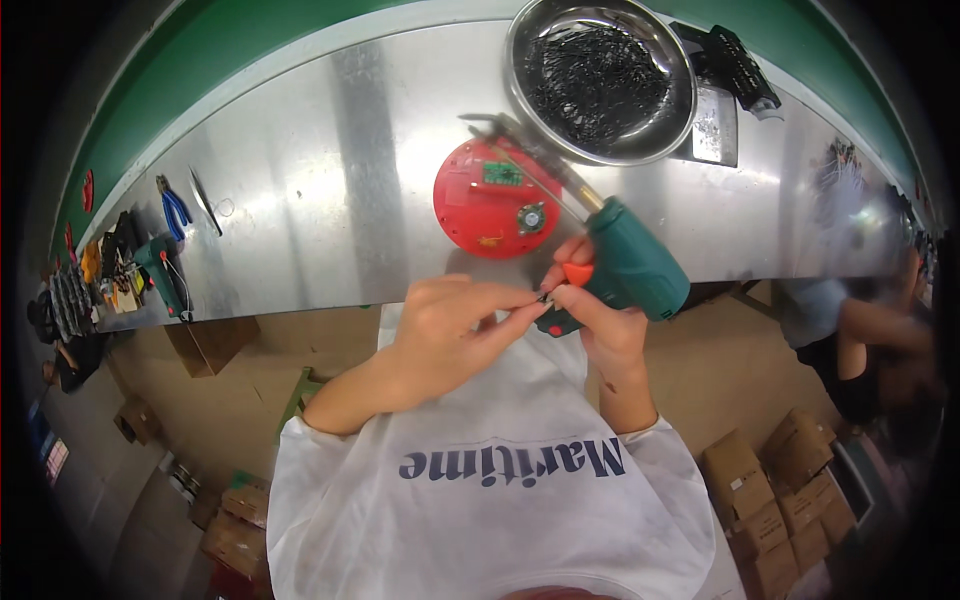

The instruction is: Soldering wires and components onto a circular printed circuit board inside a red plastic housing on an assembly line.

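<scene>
Over the table's near edge, my two hands meet with their fingertips pinched close together. My left hand is closed on a tiny dark piece whose kind I cannot make out. My right hand is wrapped partly round a green soldering gun with an orange trigger, and its thumb also presses at the tiny piece. The gun's metal tip, blurred, points away to the far left. Beneath that tip lies a red round disc, bearing a green circuit board and a small round part.
A steel bowl of thin black pieces stands at the far side, beside a black device. Blue-handled pliers, tweezers and another green gun lie left. Another person sits at right. Cardboard boxes stand below.
</scene>
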The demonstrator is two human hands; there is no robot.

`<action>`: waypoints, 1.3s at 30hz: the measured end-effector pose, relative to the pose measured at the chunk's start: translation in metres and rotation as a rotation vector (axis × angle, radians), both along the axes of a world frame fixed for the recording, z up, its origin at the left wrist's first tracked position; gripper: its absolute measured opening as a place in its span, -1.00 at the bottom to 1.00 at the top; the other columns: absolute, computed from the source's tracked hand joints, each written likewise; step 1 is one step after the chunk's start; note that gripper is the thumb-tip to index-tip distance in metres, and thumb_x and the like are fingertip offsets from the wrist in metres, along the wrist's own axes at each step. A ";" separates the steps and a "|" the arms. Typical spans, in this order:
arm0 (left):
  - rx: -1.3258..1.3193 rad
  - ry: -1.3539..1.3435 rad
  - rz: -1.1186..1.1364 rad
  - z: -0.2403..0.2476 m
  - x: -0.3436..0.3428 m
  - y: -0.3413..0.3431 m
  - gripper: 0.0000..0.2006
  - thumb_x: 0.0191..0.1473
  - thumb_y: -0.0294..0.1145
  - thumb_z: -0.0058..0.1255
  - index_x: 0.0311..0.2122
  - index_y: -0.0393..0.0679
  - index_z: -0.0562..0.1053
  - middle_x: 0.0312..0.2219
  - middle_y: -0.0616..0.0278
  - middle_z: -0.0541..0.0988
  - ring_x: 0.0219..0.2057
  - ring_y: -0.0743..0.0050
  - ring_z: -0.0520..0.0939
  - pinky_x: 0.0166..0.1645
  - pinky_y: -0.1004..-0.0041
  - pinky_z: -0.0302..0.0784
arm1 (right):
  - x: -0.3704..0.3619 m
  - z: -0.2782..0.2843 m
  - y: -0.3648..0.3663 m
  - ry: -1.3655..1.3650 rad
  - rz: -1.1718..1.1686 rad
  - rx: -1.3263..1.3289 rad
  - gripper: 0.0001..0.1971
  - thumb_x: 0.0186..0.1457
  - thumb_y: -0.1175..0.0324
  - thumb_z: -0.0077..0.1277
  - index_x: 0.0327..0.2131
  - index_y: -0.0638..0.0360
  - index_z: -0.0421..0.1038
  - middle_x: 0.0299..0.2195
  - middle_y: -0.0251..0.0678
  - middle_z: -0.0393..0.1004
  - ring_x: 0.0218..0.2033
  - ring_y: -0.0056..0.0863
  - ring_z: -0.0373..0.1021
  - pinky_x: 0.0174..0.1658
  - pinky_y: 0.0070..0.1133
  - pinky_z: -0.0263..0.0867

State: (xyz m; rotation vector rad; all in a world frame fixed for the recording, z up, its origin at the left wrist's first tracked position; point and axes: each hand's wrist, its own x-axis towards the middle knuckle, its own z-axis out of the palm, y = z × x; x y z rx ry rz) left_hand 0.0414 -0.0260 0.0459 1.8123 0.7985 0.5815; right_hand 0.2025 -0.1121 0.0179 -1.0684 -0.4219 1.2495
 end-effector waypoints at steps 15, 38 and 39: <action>0.137 -0.121 0.012 -0.021 -0.007 0.006 -0.84 -0.20 -0.53 0.29 -0.41 -0.17 0.57 -0.67 0.32 0.53 -0.75 0.53 0.41 -0.63 0.54 0.26 | -0.004 0.002 0.006 -0.236 -0.044 -0.091 -0.60 -0.17 0.76 0.07 -0.18 0.27 0.31 -0.21 -0.19 0.36 -0.31 -0.49 0.40 -0.23 -0.58 0.35; -0.122 -0.057 -0.020 -0.044 -0.013 0.026 -0.84 0.02 -0.57 0.07 -0.24 -0.29 0.55 -0.51 0.15 0.59 -0.50 0.48 0.59 -0.36 0.55 0.46 | -0.014 -0.005 0.034 -0.387 -0.010 -0.150 -0.67 -0.07 0.63 0.17 -0.17 0.23 0.41 -0.46 -0.41 0.48 -0.55 -0.79 0.33 -0.55 -0.79 0.20; -0.124 -0.059 -0.019 -0.044 -0.014 0.025 -0.84 0.02 -0.57 0.07 -0.24 -0.29 0.55 -0.51 0.15 0.59 -0.50 0.48 0.59 -0.36 0.55 0.46 | -0.015 -0.005 0.035 -0.387 -0.010 -0.150 -0.67 -0.07 0.63 0.17 -0.17 0.24 0.41 -0.46 -0.41 0.48 -0.55 -0.79 0.32 -0.55 -0.79 0.20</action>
